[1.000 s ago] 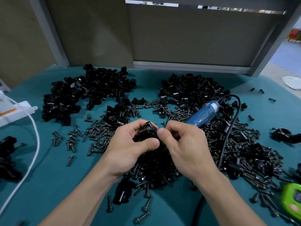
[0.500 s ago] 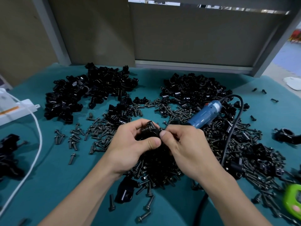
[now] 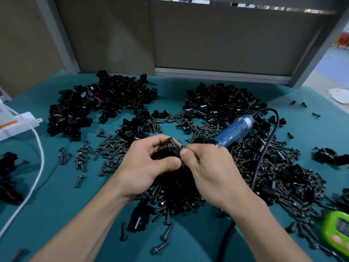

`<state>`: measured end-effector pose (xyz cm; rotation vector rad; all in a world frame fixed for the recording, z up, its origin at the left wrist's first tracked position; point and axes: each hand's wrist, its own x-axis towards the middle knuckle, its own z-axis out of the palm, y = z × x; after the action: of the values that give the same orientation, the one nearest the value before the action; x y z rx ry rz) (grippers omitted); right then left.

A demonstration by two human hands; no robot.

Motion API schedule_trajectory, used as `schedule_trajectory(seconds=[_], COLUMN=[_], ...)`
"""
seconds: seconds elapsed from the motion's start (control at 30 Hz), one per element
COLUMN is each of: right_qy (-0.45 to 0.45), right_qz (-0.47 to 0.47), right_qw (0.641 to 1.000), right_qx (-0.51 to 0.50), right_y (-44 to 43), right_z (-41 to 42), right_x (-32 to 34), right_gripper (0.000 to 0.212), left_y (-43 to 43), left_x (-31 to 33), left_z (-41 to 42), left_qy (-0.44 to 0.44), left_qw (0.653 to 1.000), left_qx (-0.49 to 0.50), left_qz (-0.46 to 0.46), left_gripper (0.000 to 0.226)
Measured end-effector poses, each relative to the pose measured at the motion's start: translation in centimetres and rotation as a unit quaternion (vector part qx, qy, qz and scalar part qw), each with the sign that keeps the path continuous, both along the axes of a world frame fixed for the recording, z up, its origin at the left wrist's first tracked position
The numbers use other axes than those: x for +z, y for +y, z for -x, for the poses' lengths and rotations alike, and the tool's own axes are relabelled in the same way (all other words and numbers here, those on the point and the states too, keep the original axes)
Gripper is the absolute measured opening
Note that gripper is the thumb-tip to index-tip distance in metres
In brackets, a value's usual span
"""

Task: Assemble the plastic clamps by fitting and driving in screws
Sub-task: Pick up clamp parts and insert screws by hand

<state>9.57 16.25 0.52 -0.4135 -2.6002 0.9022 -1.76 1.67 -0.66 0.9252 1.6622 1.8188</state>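
Both hands are up together over the middle of the teal counter (image 3: 56, 195), meeting on one part. The left hand (image 3: 149, 163) grips a black plastic clamp (image 3: 169, 147), fingers curled over its top and thumb laid across its near side. The right hand (image 3: 209, 167) comes in against the clamp's right edge, thumb and forefinger pinching a small screw (image 3: 182, 146) there. Most of the screw is hidden by the fingertips, and how deep it sits I cannot tell.

Directly beneath the hands lies a thick heap of loose screws (image 3: 175, 193), spreading out to the right of the right wrist. Just beyond the right hand's knuckles rests a blue electric screwdriver (image 3: 234, 131), tip toward the hands. Its black cable (image 3: 264, 148) loops round behind and comes back past the right forearm.

Ahead of the left hand sits one pile of clamp parts (image 3: 105, 103), and ahead of the right hand a second pile (image 3: 221, 103). Below the left wrist a single clamp piece (image 3: 139, 218) lies beside the heap. Far out to the left there is a white power strip (image 3: 17, 125) with a white cord (image 3: 40, 157) trailing toward the near edge. Out beyond the right forearm a green device (image 3: 338, 229) is at the frame's edge.
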Motion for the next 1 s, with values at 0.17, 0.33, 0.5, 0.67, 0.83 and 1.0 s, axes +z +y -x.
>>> schedule_trajectory(seconds=[0.17,0.33,0.5,0.67,0.83,1.0], right_qy=[0.045,0.055,0.040,-0.042,-0.095,-0.105], right_qz=[0.029,0.060,0.092,0.150,0.242,0.406], right_qw=[0.999,0.995,0.986,0.941,0.907,0.837], right_qx=[0.004,-0.055,-0.130,-0.302,-0.333,-0.352], right_y=[-0.1,-0.7,0.6,5.4,6.6,7.0], right_z=[-0.2,0.6,0.1,-0.7,2.0,4.5], right_x=[-0.2,-0.5,0.1,0.8,1.2,2.6], right_gripper=[0.027,0.047,0.055,0.042,0.059,0.035], left_y=[0.5,0.5,0.5,-0.1,-0.1,0.1], left_x=[-0.3,-0.3,-1.1,-1.3,-0.7,-0.8], left_z=[-0.1,0.0,-0.3,0.3,0.2,0.1], left_qy=[-0.024,0.042,0.105,0.113,0.121,0.114], left_qw=[1.000,0.999,0.984,0.965,0.962,0.968], left_qx=[0.001,0.025,0.120,0.205,0.199,0.174], left_qz=[0.000,0.002,0.080,0.121,0.141,0.143], left_gripper=[0.027,0.028,0.034,0.032,0.035,0.033])
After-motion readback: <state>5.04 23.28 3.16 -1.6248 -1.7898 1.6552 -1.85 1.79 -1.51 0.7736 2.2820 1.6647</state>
